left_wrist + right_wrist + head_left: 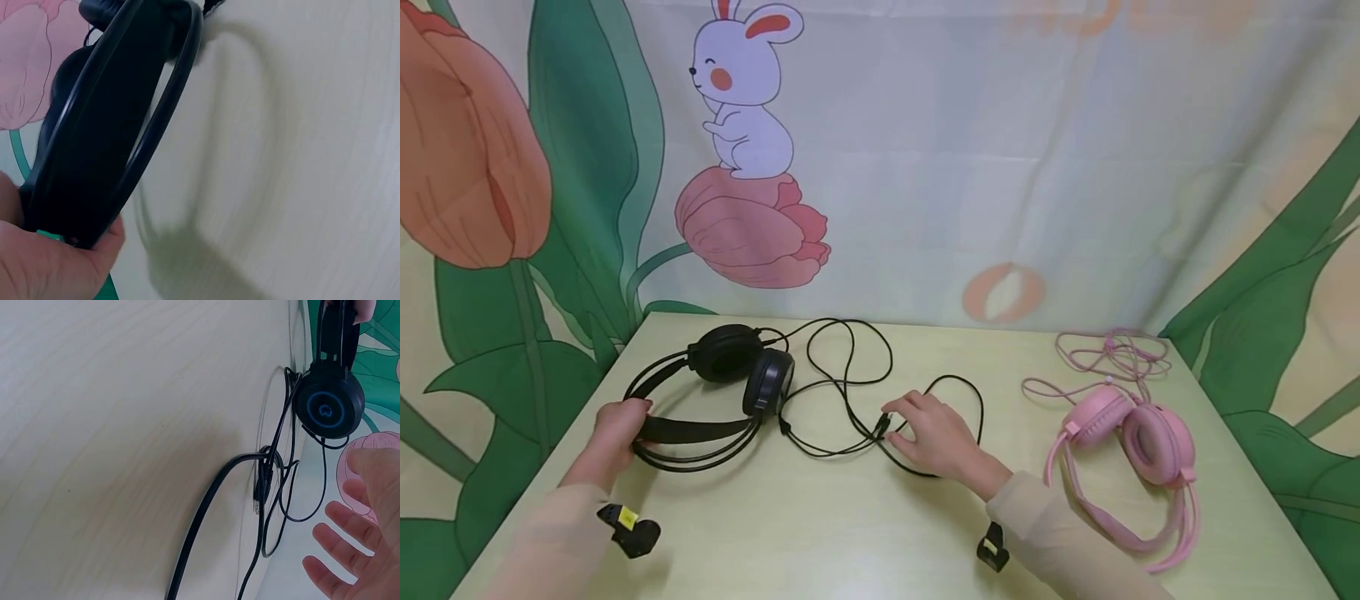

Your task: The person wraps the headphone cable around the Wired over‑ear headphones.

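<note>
Black over-ear headphones (767,383) are at the left of the table, and my left hand (617,433) grips their headband (94,137). In the left wrist view the thumb and fingers wrap its edge. The dark cable (850,333) runs in loops from the ear cups toward the middle. My right hand (936,433) hovers by the cable's black connectors (261,487), fingers spread and loosely bent, holding nothing. From the right wrist, the fingers (340,547) show apart from the cable, and one ear cup (328,406) bears a blue ring mark.
Pink headphones (1157,442) lie at the right of the pale table (820,533), their pink cable (1112,354) bundled behind them. A printed curtain (910,167) with a rabbit and tulips hangs behind the table. Small black cameras (992,548) are strapped to both wrists.
</note>
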{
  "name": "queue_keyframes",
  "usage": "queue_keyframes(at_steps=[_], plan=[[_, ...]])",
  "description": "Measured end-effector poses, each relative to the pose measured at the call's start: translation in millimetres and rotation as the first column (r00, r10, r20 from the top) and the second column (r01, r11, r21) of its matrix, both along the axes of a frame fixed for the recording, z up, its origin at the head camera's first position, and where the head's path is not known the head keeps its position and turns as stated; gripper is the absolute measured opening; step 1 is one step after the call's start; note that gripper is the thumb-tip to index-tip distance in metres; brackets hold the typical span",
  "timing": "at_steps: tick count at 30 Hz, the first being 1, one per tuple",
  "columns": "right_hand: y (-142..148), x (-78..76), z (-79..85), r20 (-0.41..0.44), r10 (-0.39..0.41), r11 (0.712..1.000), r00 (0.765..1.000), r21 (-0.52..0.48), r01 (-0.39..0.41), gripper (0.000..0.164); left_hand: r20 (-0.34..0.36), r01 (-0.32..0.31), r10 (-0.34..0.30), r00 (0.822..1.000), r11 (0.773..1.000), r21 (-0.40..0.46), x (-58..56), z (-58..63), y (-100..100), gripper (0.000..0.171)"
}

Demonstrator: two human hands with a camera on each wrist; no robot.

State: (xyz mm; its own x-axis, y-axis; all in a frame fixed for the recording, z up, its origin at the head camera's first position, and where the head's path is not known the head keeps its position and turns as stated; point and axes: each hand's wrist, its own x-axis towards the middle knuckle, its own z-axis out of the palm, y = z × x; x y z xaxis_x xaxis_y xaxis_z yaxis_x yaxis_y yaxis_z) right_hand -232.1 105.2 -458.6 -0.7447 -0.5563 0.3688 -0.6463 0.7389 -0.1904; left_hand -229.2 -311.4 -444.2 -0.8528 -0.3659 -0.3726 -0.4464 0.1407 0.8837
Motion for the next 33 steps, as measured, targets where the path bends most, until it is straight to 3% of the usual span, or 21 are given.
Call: queue_keyframes(at_steps=[6, 11, 15, 20, 27, 33], plan=[[1, -0.7, -1.6, 0.000, -0.023, 1.000, 1.000, -0.019, 0.023, 0.030, -0.096, -0.103, 0.094, 0.991, 0.991, -0.089, -2.9, 0.2, 8, 0.032], [1, -3.9, -2.4, -0.055, -0.013, 0.998, 0.998, -0.064, 0.010, 0.028, -0.193, -0.176, 0.161, 0.968, 0.982, -0.067, -3.3, 8.3, 15, 0.020], [1, -7.2, -2.0, -0.115, 0.003, 0.994, 0.993, -0.110, -0.016, 0.027, -0.269, -0.195, 0.176, 0.947, 0.980, -0.044, -2.6, 14.4, 21, 0.019], [2, -13.0, -0.8, -0.160, 0.004, 0.988, 0.987, -0.152, -0.028, 0.028, -0.310, -0.160, 0.131, 0.942, 0.985, -0.069, -0.1, 21.3, 24, 0.020], [6, -25.6, 2.0, -0.157, -0.028, 0.986, 0.987, -0.168, 0.001, 0.035, -0.331, -0.043, 0.015, 0.944, 0.996, -0.076, 7.6, 27.8, 28, 0.023], [12, -35.6, 1.7, -0.148, -0.049, 0.984, 0.988, -0.178, 0.022, 0.043, -0.353, 0.060, -0.078, 0.932, 0.996, -0.060, 15.5, 34.3, 35, 0.028]])
